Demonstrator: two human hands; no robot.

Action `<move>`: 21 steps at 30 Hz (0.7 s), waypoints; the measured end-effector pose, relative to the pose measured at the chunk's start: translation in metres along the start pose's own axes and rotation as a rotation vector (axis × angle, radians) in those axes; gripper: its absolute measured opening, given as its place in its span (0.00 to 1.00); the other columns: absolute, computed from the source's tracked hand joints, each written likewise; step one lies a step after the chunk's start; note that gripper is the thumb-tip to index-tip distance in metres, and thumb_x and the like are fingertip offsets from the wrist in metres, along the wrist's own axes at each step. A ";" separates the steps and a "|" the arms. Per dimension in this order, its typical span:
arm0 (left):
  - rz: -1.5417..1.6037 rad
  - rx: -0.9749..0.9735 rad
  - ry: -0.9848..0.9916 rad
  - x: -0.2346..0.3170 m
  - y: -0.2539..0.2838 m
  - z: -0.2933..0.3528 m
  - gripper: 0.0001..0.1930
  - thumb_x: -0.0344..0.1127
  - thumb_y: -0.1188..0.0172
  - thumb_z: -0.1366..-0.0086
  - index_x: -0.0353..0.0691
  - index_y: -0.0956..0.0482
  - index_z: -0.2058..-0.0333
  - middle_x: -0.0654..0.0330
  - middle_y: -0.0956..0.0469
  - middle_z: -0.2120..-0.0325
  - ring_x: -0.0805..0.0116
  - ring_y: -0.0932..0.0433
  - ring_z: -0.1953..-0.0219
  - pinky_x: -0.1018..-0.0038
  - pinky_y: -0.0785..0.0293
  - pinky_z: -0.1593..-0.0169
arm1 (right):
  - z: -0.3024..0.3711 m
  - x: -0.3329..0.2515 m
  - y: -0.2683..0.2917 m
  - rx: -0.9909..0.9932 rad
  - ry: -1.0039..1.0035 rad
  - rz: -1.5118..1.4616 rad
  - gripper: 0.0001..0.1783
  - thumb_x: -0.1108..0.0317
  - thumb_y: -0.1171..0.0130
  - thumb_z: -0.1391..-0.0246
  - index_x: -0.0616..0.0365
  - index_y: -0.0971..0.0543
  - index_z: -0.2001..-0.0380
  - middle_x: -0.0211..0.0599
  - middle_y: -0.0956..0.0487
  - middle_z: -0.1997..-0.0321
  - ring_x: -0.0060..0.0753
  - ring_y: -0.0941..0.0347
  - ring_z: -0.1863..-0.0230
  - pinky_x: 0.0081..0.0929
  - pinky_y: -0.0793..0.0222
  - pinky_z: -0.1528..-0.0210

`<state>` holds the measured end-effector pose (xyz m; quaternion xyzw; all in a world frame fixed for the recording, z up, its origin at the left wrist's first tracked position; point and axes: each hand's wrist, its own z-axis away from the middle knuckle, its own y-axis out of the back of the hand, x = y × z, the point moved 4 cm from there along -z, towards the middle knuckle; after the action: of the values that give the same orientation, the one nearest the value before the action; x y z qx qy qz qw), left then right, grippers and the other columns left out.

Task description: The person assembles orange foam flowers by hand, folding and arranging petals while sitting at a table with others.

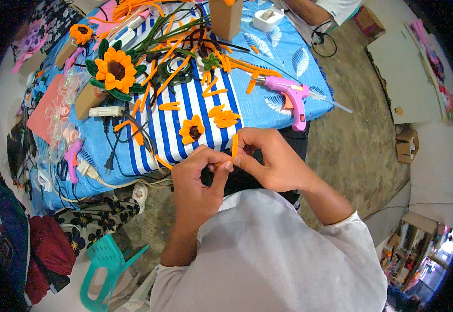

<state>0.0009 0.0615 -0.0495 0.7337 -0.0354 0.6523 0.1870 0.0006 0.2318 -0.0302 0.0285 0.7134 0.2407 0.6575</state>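
At the table's near edge, my left hand (198,182) and my right hand (273,161) pinch one orange pipe cleaner (235,145) between thumbs and fingertips. One end stands up by my right fingers; the stretch between the hands is partly hidden, and another orange length (162,161) shows left of my left hand. Just beyond them lie a small orange flower with a brown centre (191,129) and a cluster of orange petals (223,117). Folded orange pieces (169,106) rest on the striped cloth (156,130). A large finished sunflower (116,70) with green leaves is farther left.
A pink glue gun (291,96) lies at the right, another (72,158) at the left edge. Cables run from a white power strip (106,111). Loose pipe cleaners (185,39) heap at the back. Across the table is another person's arm (309,11). A teal chair (104,265) stands lower left.
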 end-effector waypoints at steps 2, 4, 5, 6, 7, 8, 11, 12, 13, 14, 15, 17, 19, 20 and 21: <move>0.043 0.026 0.024 -0.002 0.000 -0.002 0.04 0.23 0.33 0.41 0.35 0.17 0.66 0.60 0.20 0.73 0.74 0.26 0.73 0.76 0.29 0.66 | -0.003 0.000 0.002 0.026 0.040 0.036 0.06 0.72 0.38 0.48 0.63 0.24 0.72 0.47 0.23 0.71 0.44 0.24 0.73 0.37 0.31 0.70; 0.003 -0.030 -0.026 0.003 0.005 -0.010 0.05 0.23 0.32 0.42 0.33 0.16 0.66 0.60 0.19 0.73 0.74 0.24 0.72 0.78 0.28 0.65 | -0.004 -0.003 0.008 0.009 0.028 -0.017 0.06 0.72 0.38 0.47 0.64 0.24 0.71 0.45 0.23 0.70 0.41 0.23 0.72 0.34 0.30 0.68; -0.015 -0.058 -0.051 0.005 0.007 -0.012 0.06 0.23 0.32 0.43 0.33 0.16 0.65 0.60 0.19 0.72 0.74 0.24 0.71 0.78 0.28 0.64 | -0.004 -0.004 0.009 0.001 0.020 -0.042 0.06 0.73 0.38 0.47 0.64 0.23 0.70 0.45 0.22 0.70 0.39 0.23 0.71 0.32 0.29 0.67; 0.099 -0.061 0.026 0.000 0.007 -0.012 0.07 0.22 0.31 0.43 0.32 0.16 0.65 0.59 0.18 0.72 0.73 0.23 0.70 0.79 0.27 0.64 | -0.004 -0.004 0.011 0.031 0.040 -0.080 0.05 0.73 0.38 0.46 0.64 0.23 0.70 0.44 0.22 0.69 0.38 0.23 0.69 0.31 0.28 0.65; 0.210 -0.060 0.101 -0.004 0.007 -0.010 0.07 0.22 0.31 0.44 0.31 0.16 0.65 0.58 0.18 0.71 0.73 0.22 0.70 0.79 0.26 0.63 | -0.005 -0.004 0.010 0.060 0.062 -0.119 0.05 0.74 0.39 0.45 0.64 0.23 0.69 0.43 0.21 0.68 0.36 0.22 0.67 0.30 0.28 0.63; 0.322 -0.060 0.177 -0.008 0.006 -0.008 0.08 0.22 0.30 0.44 0.30 0.16 0.65 0.58 0.17 0.70 0.72 0.21 0.69 0.80 0.25 0.63 | -0.006 -0.004 0.010 0.088 0.084 -0.158 0.04 0.74 0.39 0.45 0.64 0.23 0.69 0.41 0.21 0.67 0.34 0.22 0.66 0.28 0.27 0.61; 0.530 0.023 0.327 -0.020 0.006 -0.004 0.09 0.20 0.30 0.45 0.28 0.17 0.64 0.55 0.17 0.68 0.71 0.19 0.67 0.80 0.23 0.61 | -0.004 0.001 0.012 0.380 0.150 -0.293 0.02 0.76 0.40 0.44 0.63 0.22 0.67 0.39 0.20 0.66 0.32 0.22 0.61 0.27 0.28 0.58; 0.582 0.046 0.320 -0.022 0.006 -0.003 0.10 0.20 0.30 0.46 0.28 0.17 0.64 0.55 0.17 0.67 0.71 0.19 0.67 0.79 0.23 0.61 | 0.000 -0.003 0.015 0.512 0.162 -0.346 0.03 0.78 0.38 0.46 0.63 0.21 0.67 0.38 0.20 0.65 0.32 0.23 0.60 0.27 0.28 0.58; 0.635 0.068 0.314 -0.025 0.005 -0.002 0.10 0.20 0.30 0.46 0.28 0.17 0.63 0.54 0.17 0.67 0.71 0.19 0.67 0.79 0.23 0.61 | 0.007 -0.001 0.017 0.575 0.254 -0.238 0.04 0.79 0.37 0.48 0.63 0.21 0.67 0.38 0.20 0.65 0.31 0.23 0.61 0.26 0.28 0.58; 0.688 0.090 0.308 -0.027 0.005 -0.001 0.11 0.19 0.30 0.46 0.29 0.17 0.63 0.54 0.16 0.67 0.71 0.18 0.67 0.78 0.22 0.62 | 0.012 0.000 0.019 0.637 0.345 -0.129 0.06 0.80 0.36 0.49 0.63 0.21 0.67 0.39 0.20 0.66 0.31 0.23 0.62 0.26 0.28 0.59; 0.709 0.076 0.271 -0.027 0.005 -0.003 0.11 0.19 0.31 0.45 0.29 0.17 0.62 0.54 0.17 0.67 0.71 0.18 0.66 0.78 0.22 0.61 | 0.016 -0.001 0.014 0.586 0.331 -0.141 0.07 0.80 0.35 0.51 0.62 0.21 0.68 0.39 0.20 0.66 0.31 0.23 0.64 0.25 0.28 0.61; 0.747 0.046 0.205 -0.028 0.003 -0.004 0.12 0.20 0.31 0.45 0.29 0.17 0.60 0.55 0.17 0.66 0.70 0.18 0.64 0.77 0.22 0.60 | 0.016 -0.010 0.003 0.448 0.317 -0.090 0.08 0.79 0.32 0.54 0.63 0.21 0.69 0.39 0.20 0.68 0.32 0.24 0.69 0.26 0.28 0.66; 0.754 0.067 0.135 -0.030 -0.002 -0.005 0.12 0.20 0.31 0.44 0.29 0.18 0.60 0.55 0.17 0.64 0.69 0.18 0.63 0.77 0.22 0.58 | 0.016 -0.011 -0.013 0.404 0.257 -0.092 0.09 0.79 0.31 0.54 0.63 0.21 0.69 0.40 0.21 0.69 0.33 0.24 0.71 0.27 0.29 0.69; 0.759 0.074 0.100 -0.030 -0.003 -0.006 0.12 0.20 0.31 0.44 0.29 0.18 0.59 0.55 0.17 0.63 0.69 0.18 0.62 0.77 0.22 0.58 | 0.017 -0.012 -0.017 0.405 0.223 -0.095 0.09 0.79 0.32 0.54 0.63 0.21 0.69 0.40 0.22 0.70 0.33 0.24 0.72 0.27 0.29 0.69; 0.721 0.083 0.100 -0.029 -0.003 -0.005 0.13 0.20 0.32 0.44 0.29 0.18 0.59 0.55 0.17 0.62 0.69 0.18 0.61 0.77 0.23 0.57 | 0.017 -0.013 -0.016 0.408 0.229 -0.074 0.08 0.80 0.32 0.54 0.63 0.21 0.69 0.40 0.22 0.71 0.34 0.25 0.72 0.27 0.29 0.70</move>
<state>-0.0073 0.0599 -0.0780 0.6481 -0.2562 0.7123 -0.0836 0.0233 0.2181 -0.0253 0.1068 0.8178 0.0690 0.5613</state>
